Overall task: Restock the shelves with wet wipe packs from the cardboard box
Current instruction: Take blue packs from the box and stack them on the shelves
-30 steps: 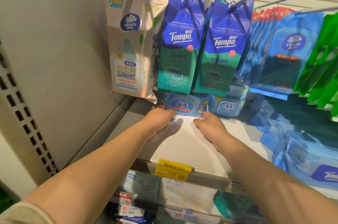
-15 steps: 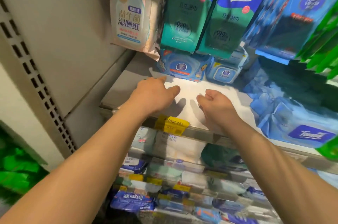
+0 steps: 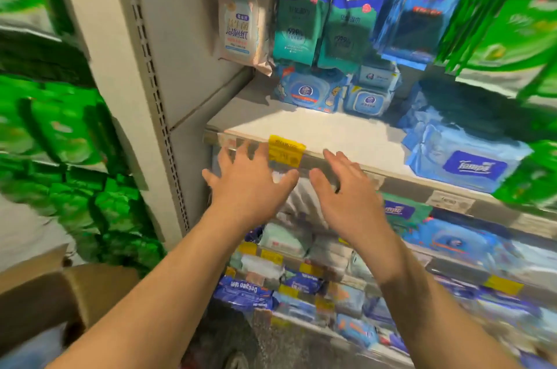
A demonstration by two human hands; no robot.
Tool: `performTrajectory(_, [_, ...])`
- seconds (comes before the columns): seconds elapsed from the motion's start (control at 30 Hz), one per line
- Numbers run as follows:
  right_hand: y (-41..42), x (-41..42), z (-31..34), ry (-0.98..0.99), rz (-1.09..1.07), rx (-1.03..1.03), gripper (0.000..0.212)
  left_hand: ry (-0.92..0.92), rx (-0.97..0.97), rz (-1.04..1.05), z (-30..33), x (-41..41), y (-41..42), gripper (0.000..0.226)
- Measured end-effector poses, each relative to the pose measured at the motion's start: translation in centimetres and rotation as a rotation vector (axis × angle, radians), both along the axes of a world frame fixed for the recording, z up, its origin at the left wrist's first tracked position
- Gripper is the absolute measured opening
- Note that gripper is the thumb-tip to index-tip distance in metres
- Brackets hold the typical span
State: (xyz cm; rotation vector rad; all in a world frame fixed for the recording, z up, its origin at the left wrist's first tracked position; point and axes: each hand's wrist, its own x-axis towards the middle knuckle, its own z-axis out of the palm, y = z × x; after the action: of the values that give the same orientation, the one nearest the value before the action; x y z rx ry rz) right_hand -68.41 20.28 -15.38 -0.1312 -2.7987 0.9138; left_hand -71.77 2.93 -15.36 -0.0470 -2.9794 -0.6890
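From my head camera, my left hand and right hand hang side by side in front of the shelf edge, palms down, fingers spread apart and holding nothing. Between them, on the shelf lip, sits a yellow price tag. At the back of the shelf, two blue wet wipe packs lie beneath the hanging Tempo packs. Another Tempo pack lies flat on the shelf's right side. The cardboard box sits at my lower left.
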Motion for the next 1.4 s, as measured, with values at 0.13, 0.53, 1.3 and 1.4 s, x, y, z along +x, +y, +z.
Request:
performTrajectory(0.13, [-1.8,4.9,-2.5,-0.065,0.098,-0.089,0.065,-0.068,-0.011,0.093,-1.9,7.3,-2.5,0.084])
performTrajectory(0.53, [-14.7,10.8,-8.3,-0.263,0.458,-0.183,0.075,-0.274,-0.002,0.473,-7.1,22.5,-17.1,0.093])
performTrajectory(1.3, [-55.2,19.9,-18.9,-0.511,0.944,0.16,0.073,-0.468,0.414,0.897,-18.8,37.6,-53.4,0.085])
performTrajectory(1.4, [-58.8,19.2,-21.7,-0.466,1.008,0.301,0.074,-0.494,0.494,0.934,-21.3,37.9,-55.7,0.09])
